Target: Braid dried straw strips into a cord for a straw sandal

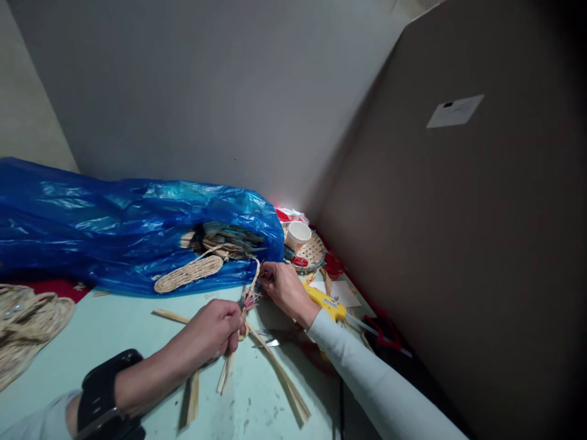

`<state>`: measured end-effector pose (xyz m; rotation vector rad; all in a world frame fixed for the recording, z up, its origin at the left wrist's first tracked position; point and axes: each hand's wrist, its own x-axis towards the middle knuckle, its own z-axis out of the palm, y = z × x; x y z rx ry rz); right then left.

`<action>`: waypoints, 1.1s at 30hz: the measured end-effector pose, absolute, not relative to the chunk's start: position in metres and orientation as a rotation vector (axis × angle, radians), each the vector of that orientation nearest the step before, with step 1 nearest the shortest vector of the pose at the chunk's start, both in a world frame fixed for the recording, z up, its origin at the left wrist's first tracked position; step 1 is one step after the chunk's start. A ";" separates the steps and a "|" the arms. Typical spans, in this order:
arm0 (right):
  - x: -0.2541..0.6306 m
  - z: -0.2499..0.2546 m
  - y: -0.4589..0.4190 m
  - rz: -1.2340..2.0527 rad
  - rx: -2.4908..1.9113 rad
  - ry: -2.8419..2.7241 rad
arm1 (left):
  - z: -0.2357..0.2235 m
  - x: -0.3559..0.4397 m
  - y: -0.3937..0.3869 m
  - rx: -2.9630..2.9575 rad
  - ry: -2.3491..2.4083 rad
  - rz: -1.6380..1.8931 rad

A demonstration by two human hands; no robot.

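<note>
My left hand point(220, 327) is closed around the lower end of a straw braid point(255, 275), where loose flat straw strips point(287, 391) fan out over the table. Small pinkish bits point(249, 300) show on the braid just above those fingers; what they are is too small to tell. My right hand point(287, 290) pinches close beside the upper braid, and its fingertips hide what they hold. The braid leads back to a coiled straw sole point(189, 274) lying against the blue plastic bag point(137, 214). Below the right wrist lie scissors point(271, 342), partly in shadow.
A yellow glue gun point(326, 300) lies beside my right forearm. Behind it are a woven basket point(314, 252) and a white cup point(299, 234). Woven straw slippers point(32, 324) lie at the left on the pale green table point(123, 330). Grey walls close off the back and right.
</note>
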<state>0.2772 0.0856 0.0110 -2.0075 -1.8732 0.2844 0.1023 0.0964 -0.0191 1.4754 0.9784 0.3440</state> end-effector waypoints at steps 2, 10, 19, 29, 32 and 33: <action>0.281 0.011 0.086 0.294 -2.025 -1.893 | -0.022 0.101 0.097 1.491 0.969 0.337; 0.278 0.009 0.068 0.189 -2.070 -1.995 | -0.018 0.098 0.093 1.509 0.982 0.325; 0.273 0.011 0.065 0.017 -1.985 -2.221 | -0.025 0.096 0.094 1.545 0.963 0.350; 0.277 0.007 0.089 -0.069 -2.082 -2.215 | -0.033 0.097 0.093 1.578 0.973 0.411; 0.277 0.005 0.085 -0.054 -2.122 -2.211 | -0.034 0.097 0.093 1.578 0.973 0.420; 0.276 0.004 0.082 -0.055 -2.130 -2.215 | -0.034 0.097 0.093 1.576 0.972 0.424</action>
